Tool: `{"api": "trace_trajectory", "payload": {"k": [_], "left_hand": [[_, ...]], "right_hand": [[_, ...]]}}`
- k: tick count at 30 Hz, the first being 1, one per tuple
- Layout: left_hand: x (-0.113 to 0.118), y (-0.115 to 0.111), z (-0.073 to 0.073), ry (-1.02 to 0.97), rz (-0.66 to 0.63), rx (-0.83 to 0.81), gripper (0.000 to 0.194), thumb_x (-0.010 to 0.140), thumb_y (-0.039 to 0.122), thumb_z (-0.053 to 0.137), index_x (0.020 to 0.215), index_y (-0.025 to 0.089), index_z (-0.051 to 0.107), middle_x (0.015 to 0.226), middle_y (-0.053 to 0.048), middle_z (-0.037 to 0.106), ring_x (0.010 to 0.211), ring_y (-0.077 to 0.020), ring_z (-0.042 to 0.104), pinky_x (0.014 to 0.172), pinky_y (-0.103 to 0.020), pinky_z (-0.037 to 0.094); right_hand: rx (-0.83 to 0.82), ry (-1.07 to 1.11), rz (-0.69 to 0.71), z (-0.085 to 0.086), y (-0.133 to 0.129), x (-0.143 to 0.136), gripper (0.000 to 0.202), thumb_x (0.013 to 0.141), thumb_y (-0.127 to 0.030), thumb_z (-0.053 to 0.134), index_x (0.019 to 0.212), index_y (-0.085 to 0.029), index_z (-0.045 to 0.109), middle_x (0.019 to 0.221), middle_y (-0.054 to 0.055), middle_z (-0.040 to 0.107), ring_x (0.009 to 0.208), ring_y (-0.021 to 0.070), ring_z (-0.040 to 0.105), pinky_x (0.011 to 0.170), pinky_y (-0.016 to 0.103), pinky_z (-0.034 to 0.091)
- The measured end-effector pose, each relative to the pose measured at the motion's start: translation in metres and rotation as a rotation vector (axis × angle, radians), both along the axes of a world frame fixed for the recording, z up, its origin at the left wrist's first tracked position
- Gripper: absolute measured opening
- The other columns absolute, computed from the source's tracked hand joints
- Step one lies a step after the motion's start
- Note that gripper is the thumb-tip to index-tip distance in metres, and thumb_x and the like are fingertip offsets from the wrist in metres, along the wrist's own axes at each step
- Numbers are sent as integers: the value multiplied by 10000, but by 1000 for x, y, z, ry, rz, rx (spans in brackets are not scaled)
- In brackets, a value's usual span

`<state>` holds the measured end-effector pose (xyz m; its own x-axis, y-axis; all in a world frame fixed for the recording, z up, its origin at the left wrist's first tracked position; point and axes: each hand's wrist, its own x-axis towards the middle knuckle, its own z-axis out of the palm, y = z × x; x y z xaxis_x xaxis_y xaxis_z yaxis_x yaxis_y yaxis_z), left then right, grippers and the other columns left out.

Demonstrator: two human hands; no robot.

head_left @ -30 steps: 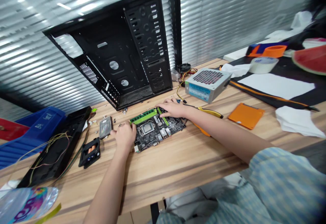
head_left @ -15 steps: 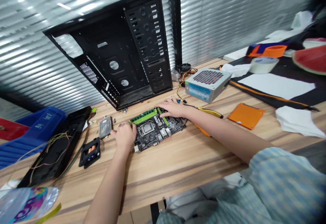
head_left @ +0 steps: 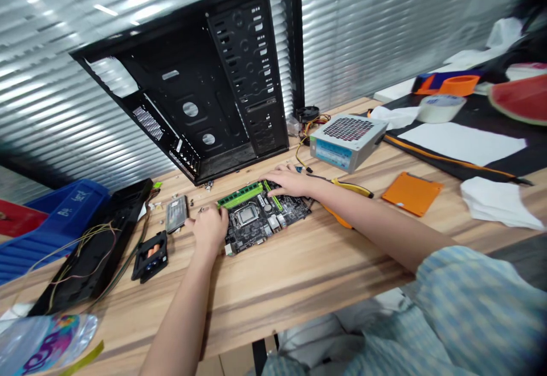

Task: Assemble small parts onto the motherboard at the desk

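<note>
A black computer motherboard [head_left: 256, 233] with green slots lies flat on the wooden table before me. My left hand [head_left: 209, 225] grips its left edge, fingers curled at the corner beside the green memory stick [head_left: 240, 195]. On the far right side, my right hand [head_left: 288, 181] holds the board, with its fingers reaching over the edge near a green slot [head_left: 273, 195]. A bare metal processor [head_left: 247, 214] sits in the socket between the two hands. My fingertips are partly hidden behind the board's parts.
An open black computer case [head_left: 183, 85] stands behind the board. A power supply [head_left: 348, 139], yellow-handled pliers [head_left: 352, 188] and an orange plate [head_left: 412, 193] lie to the right. On the left are a drive [head_left: 176, 214], a black cooler-like part [head_left: 150, 256] and a blue bin [head_left: 72, 216].
</note>
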<state>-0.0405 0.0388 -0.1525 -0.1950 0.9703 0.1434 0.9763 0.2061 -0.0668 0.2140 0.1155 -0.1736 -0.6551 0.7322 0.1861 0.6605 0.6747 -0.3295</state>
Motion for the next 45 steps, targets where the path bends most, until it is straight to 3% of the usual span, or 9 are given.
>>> {"api": "trace_trajectory", "payload": {"k": [10,15,21,25,33,45], "left_hand": [[3,-2,5,-15,2,-27,410,898,345,284,951,143,637,961,-181,698,935,-324,627,821,-465,301],[2,-1,4,-14,2,-24,421,899,353,275,947,145,639,983,-175,697,939,-320,629,816,-465,298],[1,-1,2,-7,4,-17,416,902,360,277,935,151,636,978,-172,698,937,-319,630,819,-463,296],[1,-1,2,-8,2,-11,397,902,350,287,929,152,630,991,-173,697,943,-318,629,819,-459,298],[1,-1,3,-15,4,-13,395,905,351,287,919,151,628,968,-167,700,941,-323,630,820,-472,299],[0,-2,3,4,16,-6,387,911,348,299,915,142,627,981,-168,701,952,-327,635,832,-487,321]], "right_hand": [[34,-49,-32,12,-1,8,443,904,-427,552,1297,-222,543,1356,122,533,1187,326,437,982,491,295],[4,-99,-22,30,4,14,265,856,-328,625,1103,-242,668,1222,97,609,1183,304,477,943,444,340],[-165,-246,-17,53,0,15,144,750,-313,711,873,-244,741,991,27,711,962,236,613,879,371,365],[-214,-311,-26,57,-6,11,162,727,-372,715,790,-226,745,831,15,727,843,207,630,837,346,377],[-236,-355,-17,54,-13,3,177,699,-330,696,795,-195,759,799,35,725,696,178,618,614,269,388],[-251,-393,-50,63,-19,0,214,708,-318,672,855,-173,728,862,46,715,730,166,612,587,238,352]]}}
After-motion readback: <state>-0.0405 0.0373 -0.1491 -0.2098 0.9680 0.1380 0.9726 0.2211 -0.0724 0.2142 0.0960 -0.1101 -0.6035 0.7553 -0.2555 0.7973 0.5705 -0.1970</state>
